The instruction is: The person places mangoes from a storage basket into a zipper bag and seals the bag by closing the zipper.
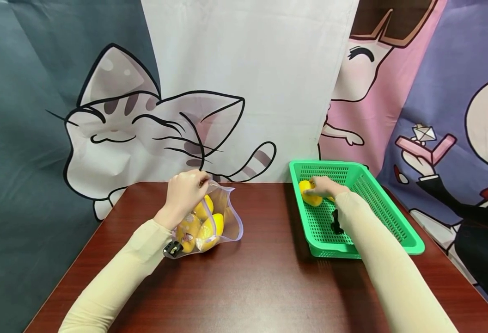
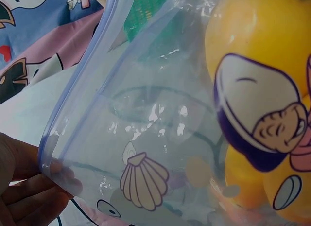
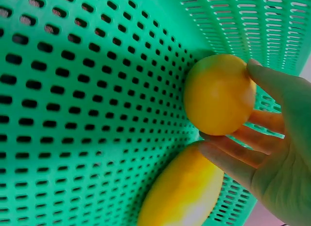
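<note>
My left hand [image 1: 187, 194] pinches the upper edge of a clear zip bag [image 1: 233, 222] standing on the table. Inside the bag are several yellow mangoes [image 1: 212, 226]. In the left wrist view, the bag's lilac zip strip [image 2: 73, 99] runs down to my fingers, and its wall carries printed cartoons. Over on the right, my right hand [image 1: 325, 187] reaches into a green basket [image 1: 393, 212]. There it holds a rounded yellow mango [image 3: 219, 95], thumb on one side and fingers on the other. A longer mango [image 3: 182, 187] lies below those fingers.
The basket's perforated walls surround my right hand. A dark red-brown table [image 1: 260, 277] carries both bag and basket. Behind it hangs a cartoon-printed cloth [image 1: 244, 60]. Small black devices sit at both wrists.
</note>
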`<state>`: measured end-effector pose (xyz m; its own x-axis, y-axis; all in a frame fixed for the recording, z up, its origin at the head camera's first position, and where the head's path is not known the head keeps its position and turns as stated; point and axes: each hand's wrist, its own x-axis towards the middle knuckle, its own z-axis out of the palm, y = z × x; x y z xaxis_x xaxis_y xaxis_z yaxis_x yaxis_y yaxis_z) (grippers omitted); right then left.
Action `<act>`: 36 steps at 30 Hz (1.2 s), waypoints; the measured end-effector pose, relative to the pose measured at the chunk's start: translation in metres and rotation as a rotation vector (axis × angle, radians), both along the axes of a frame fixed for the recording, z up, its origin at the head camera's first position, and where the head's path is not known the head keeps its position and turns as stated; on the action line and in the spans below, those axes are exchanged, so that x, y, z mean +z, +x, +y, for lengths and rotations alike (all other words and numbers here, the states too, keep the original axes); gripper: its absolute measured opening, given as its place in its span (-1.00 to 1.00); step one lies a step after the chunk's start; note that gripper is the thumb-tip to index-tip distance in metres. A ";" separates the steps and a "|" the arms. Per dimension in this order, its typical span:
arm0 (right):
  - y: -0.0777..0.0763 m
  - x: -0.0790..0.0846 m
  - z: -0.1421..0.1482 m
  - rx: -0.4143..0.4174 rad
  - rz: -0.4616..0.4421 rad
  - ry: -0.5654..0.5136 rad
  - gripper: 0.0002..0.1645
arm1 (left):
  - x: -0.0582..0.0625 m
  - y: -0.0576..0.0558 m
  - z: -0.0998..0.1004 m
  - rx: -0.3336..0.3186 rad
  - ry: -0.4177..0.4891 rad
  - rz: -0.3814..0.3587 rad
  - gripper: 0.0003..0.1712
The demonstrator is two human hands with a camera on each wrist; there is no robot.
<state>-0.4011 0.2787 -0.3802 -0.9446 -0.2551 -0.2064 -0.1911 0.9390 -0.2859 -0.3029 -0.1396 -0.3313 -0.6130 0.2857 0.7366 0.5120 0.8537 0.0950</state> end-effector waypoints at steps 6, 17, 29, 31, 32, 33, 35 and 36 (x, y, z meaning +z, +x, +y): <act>-0.007 -0.006 -0.001 -0.049 -0.022 -0.044 -0.24 | 0.000 0.000 0.000 0.003 0.004 -0.001 -0.91; -0.005 -0.001 -0.003 -0.118 -0.170 -0.089 -0.31 | 0.001 0.002 0.001 0.001 0.001 -0.004 -0.90; -0.004 -0.002 -0.003 -0.124 -0.200 -0.105 -0.39 | 0.001 0.002 0.002 -0.003 0.003 0.007 -0.89; -0.004 -0.003 -0.003 -0.127 -0.194 -0.106 -0.40 | 0.000 0.002 0.002 -0.005 0.002 0.008 -0.89; -0.004 -0.003 -0.003 -0.123 -0.195 -0.114 -0.41 | 0.000 0.002 0.002 -0.007 0.000 0.009 -0.88; -0.003 -0.003 -0.002 -0.118 -0.192 -0.115 -0.42 | 0.000 0.002 0.002 -0.005 -0.002 0.009 -0.88; -0.001 -0.004 -0.001 -0.114 -0.190 -0.124 -0.41 | -0.001 0.001 0.003 -0.006 -0.003 0.008 -0.89; 0.000 -0.004 0.000 -0.115 -0.191 -0.130 -0.40 | -0.001 0.001 0.003 -0.006 -0.002 0.006 -0.89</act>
